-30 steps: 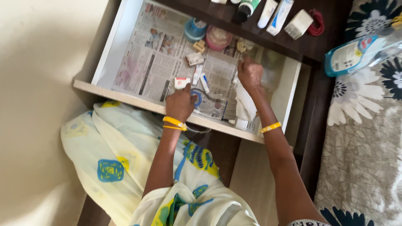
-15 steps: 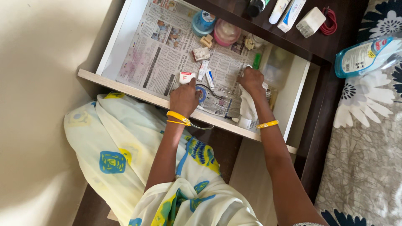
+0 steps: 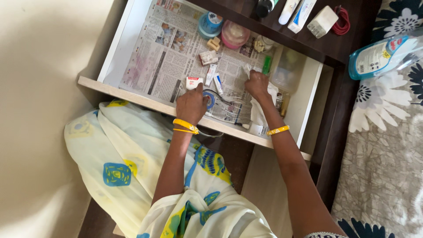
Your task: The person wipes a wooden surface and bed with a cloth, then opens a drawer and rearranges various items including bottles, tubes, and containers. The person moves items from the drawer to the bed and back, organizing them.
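Note:
An open white drawer (image 3: 145,102) lined with newspaper (image 3: 163,48) lies in front of me. My left hand (image 3: 191,105) rests palm down near its front edge, one fingertip on a small white and red box (image 3: 192,82), fingers curled over a blue round tape (image 3: 209,100). My right hand (image 3: 257,83) is closed on a white cloth (image 3: 261,115) that hangs down toward the drawer front. Small white tubes (image 3: 214,78) lie between my hands. A green marker (image 3: 266,65) sits just beyond my right hand.
At the drawer's back are a blue round tin (image 3: 209,24), a pink lidded tub (image 3: 235,34) and a clear plastic container (image 3: 288,68). On the dark wooden top stand tubes (image 3: 301,12), a white charger (image 3: 323,21) and red cord. A blue bottle (image 3: 381,55) lies on floral fabric.
My right hand has drawn back from the rear of the drawer toward its middle, with the white cloth in it. My left hand has stayed by the blue tape.

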